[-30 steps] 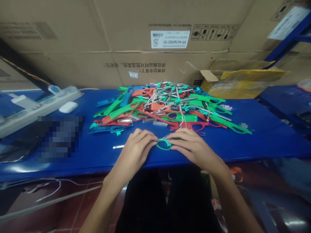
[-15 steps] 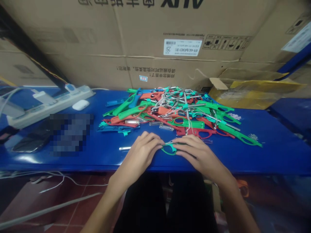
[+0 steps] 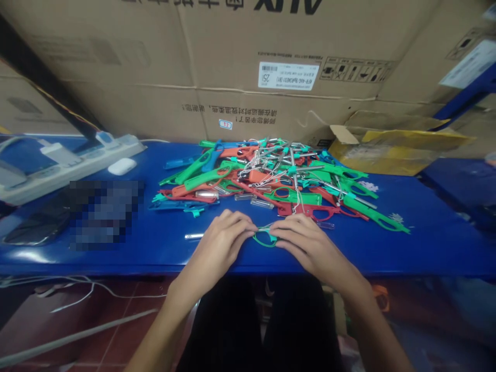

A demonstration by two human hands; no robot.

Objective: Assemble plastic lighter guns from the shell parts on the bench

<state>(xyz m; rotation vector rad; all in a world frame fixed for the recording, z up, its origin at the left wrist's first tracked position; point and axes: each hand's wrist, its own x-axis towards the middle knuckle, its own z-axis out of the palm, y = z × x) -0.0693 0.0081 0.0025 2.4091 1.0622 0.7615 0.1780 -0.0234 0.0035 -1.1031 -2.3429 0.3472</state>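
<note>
Bridging left hand [image 3: 227, 236] and right hand [image 3: 304, 236], the green casing [image 3: 265, 245] (curved edge exposed) is pinched in each grip.

Half hidden, half cropped

Toward five o'clock, the left hand [image 3: 227, 232] and right hand [image 3: 304, 235] hide parts of a green piece [image 3: 265, 245]; the left also covers a silver tube [image 3: 194, 236] toward eight. The patch [image 3: 106, 214] near nine is pixelated, pale bits [image 3: 396, 218] past three too small to tell, lettering [image 3: 289, 5] cropped at twelve
</note>
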